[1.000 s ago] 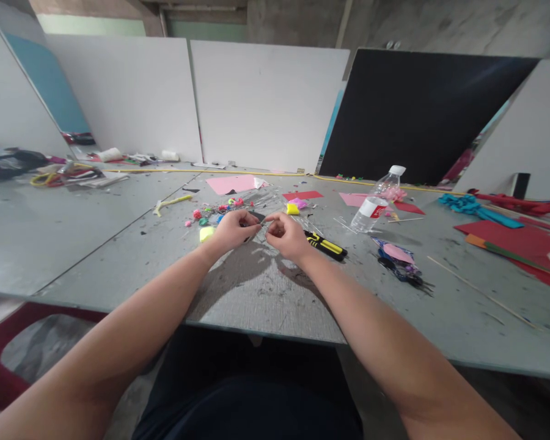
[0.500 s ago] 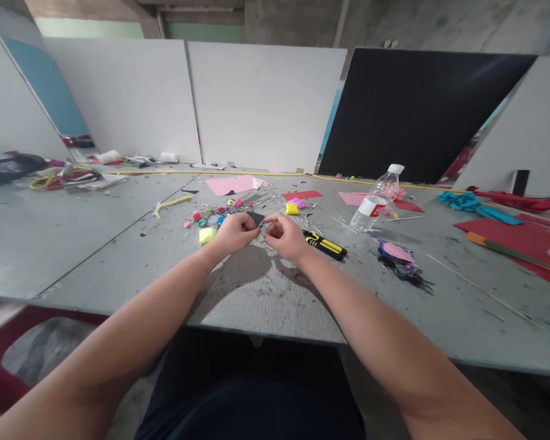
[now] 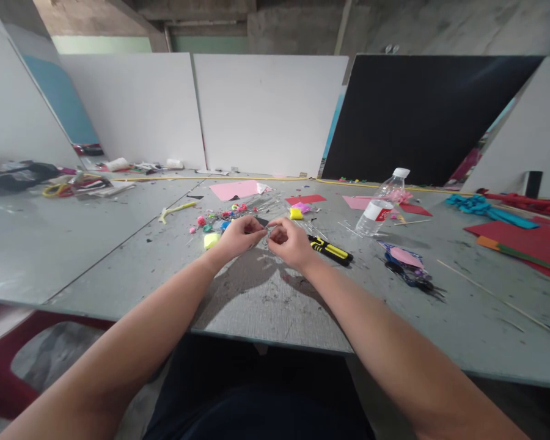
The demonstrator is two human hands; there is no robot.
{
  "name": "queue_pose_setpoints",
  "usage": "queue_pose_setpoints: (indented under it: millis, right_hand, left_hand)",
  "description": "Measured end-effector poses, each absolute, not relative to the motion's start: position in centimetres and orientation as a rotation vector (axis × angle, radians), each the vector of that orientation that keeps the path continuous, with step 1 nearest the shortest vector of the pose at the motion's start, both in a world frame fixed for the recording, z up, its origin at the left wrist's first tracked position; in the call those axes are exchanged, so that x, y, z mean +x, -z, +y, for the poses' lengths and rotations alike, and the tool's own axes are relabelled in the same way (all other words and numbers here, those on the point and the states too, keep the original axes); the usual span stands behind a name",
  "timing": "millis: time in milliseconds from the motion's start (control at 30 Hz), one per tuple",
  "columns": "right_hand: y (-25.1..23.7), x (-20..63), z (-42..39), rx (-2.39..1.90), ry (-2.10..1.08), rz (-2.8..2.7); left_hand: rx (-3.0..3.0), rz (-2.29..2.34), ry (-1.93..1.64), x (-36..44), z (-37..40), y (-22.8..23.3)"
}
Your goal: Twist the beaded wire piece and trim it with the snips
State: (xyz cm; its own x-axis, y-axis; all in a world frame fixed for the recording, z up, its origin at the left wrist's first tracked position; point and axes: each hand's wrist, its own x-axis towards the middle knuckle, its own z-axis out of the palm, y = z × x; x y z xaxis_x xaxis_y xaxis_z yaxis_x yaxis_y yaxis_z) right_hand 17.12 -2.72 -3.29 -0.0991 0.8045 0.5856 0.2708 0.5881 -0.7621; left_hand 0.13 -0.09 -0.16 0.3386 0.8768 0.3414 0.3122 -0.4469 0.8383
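My left hand (image 3: pixel 241 236) and my right hand (image 3: pixel 289 241) are close together above the grey table, fingertips almost meeting. Both are closed in a pinch; whatever sits between the fingers is too small to make out. Just behind them lies a black piece (image 3: pixel 262 222), partly hidden by my fingers. A yellow lump (image 3: pixel 211 241) lies beside my left wrist. Several small coloured balls (image 3: pixel 207 228) and thin wires are scattered behind my left hand. Right of my right hand rests a black and yellow cutter-like tool (image 3: pixel 330 250). Another yellow piece (image 3: pixel 296 214) lies behind it near a pink one (image 3: pixel 304 208).
A plastic bottle (image 3: pixel 379 208) stands at the right. Scissors (image 3: pixel 415 278), a thin stick (image 3: pixel 490 293) and red sheets (image 3: pixel 513 235) lie farther right. Pink paper (image 3: pixel 233 190) lies at the back. White and black panels (image 3: pixel 421 122) rise behind the table (image 3: pixel 132 269).
The view has shifted slightly, so everything appears a little lower and to the right. My fingertips have moved a little; both hands stay close together over the same spot.
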Motion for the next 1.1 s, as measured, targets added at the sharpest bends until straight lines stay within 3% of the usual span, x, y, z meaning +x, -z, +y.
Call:
queue_pose_setpoints:
  millis: [333,1100]
  right_hand:
    - [3.0,16.5,-2.8,-0.860,-0.712,-1.472]
    - [2.1,15.9,-3.7,-0.731,-0.804,-1.361]
  left_hand:
    - [1.564,0.856,-1.088,0.4,-0.8,-0.2]
    - [2.164,0.785,-1.343,0.2,-1.0,0.2]
